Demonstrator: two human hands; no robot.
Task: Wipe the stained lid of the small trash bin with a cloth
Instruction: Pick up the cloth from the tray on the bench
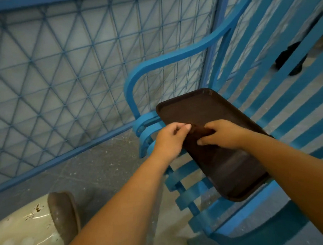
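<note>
A dark brown tray (pixel 203 108) lies on the seat of a blue slatted bench (pixel 290 113). On it sits a small brown cloth (pixel 199 130), and both hands hold it. My left hand (pixel 169 139) pinches its left end; my right hand (pixel 222 135) grips its right part with curled fingers. The small trash bin (pixel 29 233) stands at the lower left on the floor. Its cream lid carries dark brown stains near the brown rim (pixel 62 213). My left forearm covers part of the bin.
A blue wire-mesh fence (pixel 57 72) runs behind the bench and bin. The bench's curved armrest (pixel 171 58) rises beside the tray. Speckled grey floor (pixel 95 165) lies between fence and bench. Beyond the bench back, a person's dark shoes (pixel 290 59) show.
</note>
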